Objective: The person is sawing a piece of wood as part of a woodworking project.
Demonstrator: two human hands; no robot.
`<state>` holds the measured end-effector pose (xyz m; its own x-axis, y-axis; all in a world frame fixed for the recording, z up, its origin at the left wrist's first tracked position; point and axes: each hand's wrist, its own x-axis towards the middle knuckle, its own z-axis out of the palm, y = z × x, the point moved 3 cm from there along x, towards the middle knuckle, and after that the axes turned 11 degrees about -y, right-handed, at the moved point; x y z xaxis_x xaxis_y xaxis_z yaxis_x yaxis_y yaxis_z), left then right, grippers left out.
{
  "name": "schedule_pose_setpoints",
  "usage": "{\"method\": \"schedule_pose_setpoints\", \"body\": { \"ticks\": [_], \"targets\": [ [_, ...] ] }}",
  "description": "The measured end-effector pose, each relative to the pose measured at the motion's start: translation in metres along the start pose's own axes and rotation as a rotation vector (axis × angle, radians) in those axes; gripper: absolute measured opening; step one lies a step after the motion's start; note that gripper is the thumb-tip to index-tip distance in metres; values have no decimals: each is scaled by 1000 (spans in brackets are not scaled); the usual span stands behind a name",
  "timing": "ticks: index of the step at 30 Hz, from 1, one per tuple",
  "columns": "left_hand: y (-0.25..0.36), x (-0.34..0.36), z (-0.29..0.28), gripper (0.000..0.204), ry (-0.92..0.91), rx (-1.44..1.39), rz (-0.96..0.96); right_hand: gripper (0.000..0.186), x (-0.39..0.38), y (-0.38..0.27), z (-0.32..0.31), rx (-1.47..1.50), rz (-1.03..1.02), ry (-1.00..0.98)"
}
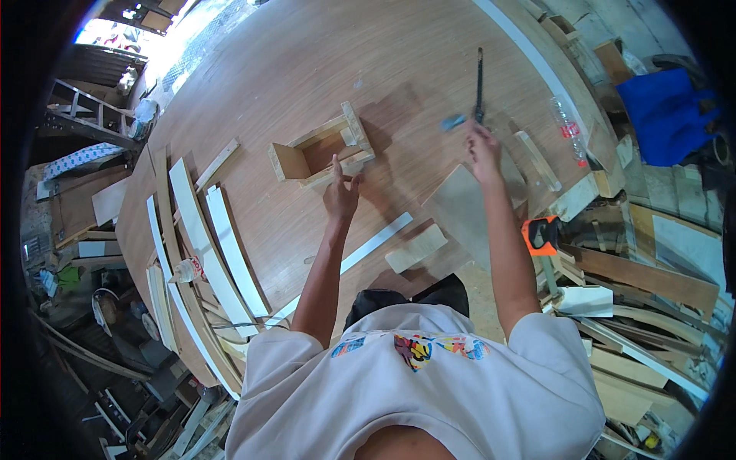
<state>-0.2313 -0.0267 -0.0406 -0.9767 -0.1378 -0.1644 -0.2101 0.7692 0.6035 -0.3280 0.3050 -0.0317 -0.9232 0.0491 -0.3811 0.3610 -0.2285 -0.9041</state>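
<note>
A small open-topped wooden box (289,162) sits mid-table. My left hand (342,198) is at its near wall, the index finger reaching over the edge and the thumb apart on the outer side. Farther right, my right hand (483,152) is raised over the table with its fingers closed. A motion-blurred blue patch (453,122) shows just beyond the right fingers; its kind cannot be made out. A long thin black tool (480,80) points away from that hand, its near end close to the fingertips.
White and bare wood strips (207,238) lie at left beside a glue bottle (186,270). Thin boards (418,248) are near my body. A clear plastic bottle (568,132), a blue bag (665,115) and an orange-and-black tool (540,235) are right. Scrap wood surrounds the table (284,69).
</note>
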Motion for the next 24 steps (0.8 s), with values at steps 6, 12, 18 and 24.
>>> {"method": "schedule_pose_setpoints", "body": {
  "ticks": [6, 12, 18, 24],
  "targets": [
    [-8, -58, -2, 54, -97, -115, -64, 17, -36, 0, -53, 338, 149, 206],
    [-18, -111, 4, 13, -138, -386, -200, 16, -153, 54, -24, -83, 189, -61],
    [-29, -140, 20, 38, -154, -501, 83, 16, -249, 70, -24, -294, 200, -128],
    [1, -171, 44, 58, -185, -434, 257, 13, -284, 15, -83, -509, -335, 260]
  ]
}}
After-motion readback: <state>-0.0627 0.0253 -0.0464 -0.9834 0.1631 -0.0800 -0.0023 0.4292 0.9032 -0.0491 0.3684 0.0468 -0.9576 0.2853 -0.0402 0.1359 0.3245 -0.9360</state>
